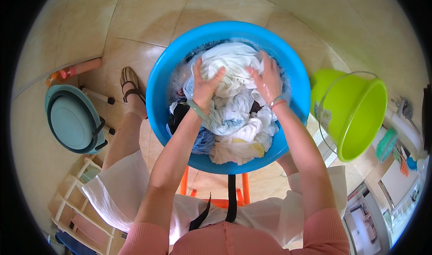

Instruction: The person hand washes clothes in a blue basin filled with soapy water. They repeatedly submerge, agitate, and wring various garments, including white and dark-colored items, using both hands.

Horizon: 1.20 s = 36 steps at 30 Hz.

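Observation:
A large blue basin (155, 88) sits in front of me, full of wet laundry and sudsy water (179, 75). At its far side lies a bunched white garment (234, 59), kind unclear. My left hand (206, 86) grips its left side, thumb on top. My right hand (269, 78) clasps the right side, with the fingertips partly hidden in the folds. Nearer me are more crumpled pale clothes (236, 113), a cream and yellow piece (238, 151), a blue cloth (203, 141) and a black one (177, 117).
A lime green bucket (364, 120) with a wire handle leans at the right. To the left stands a folded grey-green tub (72, 122) near pink bottles (85, 67). A white rack (67, 201) is at lower left. Part of an orange stool (246, 187) shows below the basin.

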Each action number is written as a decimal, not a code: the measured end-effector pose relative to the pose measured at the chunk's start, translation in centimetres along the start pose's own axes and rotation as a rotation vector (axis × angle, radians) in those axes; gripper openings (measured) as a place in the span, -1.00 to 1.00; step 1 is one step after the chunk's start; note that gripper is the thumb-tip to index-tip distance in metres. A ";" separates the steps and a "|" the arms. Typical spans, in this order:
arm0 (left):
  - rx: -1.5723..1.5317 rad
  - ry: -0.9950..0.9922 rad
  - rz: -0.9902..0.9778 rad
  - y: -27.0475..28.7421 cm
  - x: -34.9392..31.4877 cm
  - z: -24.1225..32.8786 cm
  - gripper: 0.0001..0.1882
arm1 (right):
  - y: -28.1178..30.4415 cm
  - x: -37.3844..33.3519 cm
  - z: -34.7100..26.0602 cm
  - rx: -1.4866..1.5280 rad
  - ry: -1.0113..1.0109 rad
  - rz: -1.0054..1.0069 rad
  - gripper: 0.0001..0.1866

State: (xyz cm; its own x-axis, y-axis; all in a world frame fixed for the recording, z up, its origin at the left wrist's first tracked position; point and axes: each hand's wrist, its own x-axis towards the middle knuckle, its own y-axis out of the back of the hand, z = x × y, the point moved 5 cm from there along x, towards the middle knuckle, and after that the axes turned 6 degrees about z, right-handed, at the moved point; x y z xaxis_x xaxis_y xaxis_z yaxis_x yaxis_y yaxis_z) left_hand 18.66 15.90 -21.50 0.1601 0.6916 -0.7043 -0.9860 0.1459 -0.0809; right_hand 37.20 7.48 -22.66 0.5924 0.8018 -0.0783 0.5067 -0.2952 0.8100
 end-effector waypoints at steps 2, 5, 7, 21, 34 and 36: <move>0.258 -0.317 -0.118 -0.7 0.8 -0.3 -0.18 | -1.4 -1.9 -1.7 -0.188 0.271 -0.108 -0.43; 0.651 -0.564 -0.027 -0.1 3.9 -3.5 -0.34 | -4.4 -2.0 -0.2 -0.285 0.273 -0.383 -0.46; 0.700 -0.266 -0.053 -1.3 5.3 -3.7 -0.50 | -7.7 -1.2 4.9 -0.282 0.084 -0.541 -0.52; -0.738 0.399 -0.399 -2.2 -0.8 -5.8 -0.54 | 6.6 -11.4 -15.9 0.176 0.656 -0.273 -0.86; -0.278 -0.032 -0.214 -1.8 -2.3 -14.7 -0.65 | -3.0 -5.5 -7.5 0.062 0.205 -0.082 -0.85; 0.143 -0.333 -0.197 -2.3 -2.5 -12.3 -0.66 | -3.9 -3.0 -4.4 -0.043 0.065 -0.096 -0.79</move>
State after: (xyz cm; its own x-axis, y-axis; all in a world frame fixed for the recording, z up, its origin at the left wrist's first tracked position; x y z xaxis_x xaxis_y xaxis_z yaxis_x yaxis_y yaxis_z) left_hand 19.99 5.15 -28.27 0.3749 0.8284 -0.4161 -0.9222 0.3792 -0.0761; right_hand 30.67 8.51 -22.97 0.4999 0.8577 -0.1203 0.5313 -0.1941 0.8246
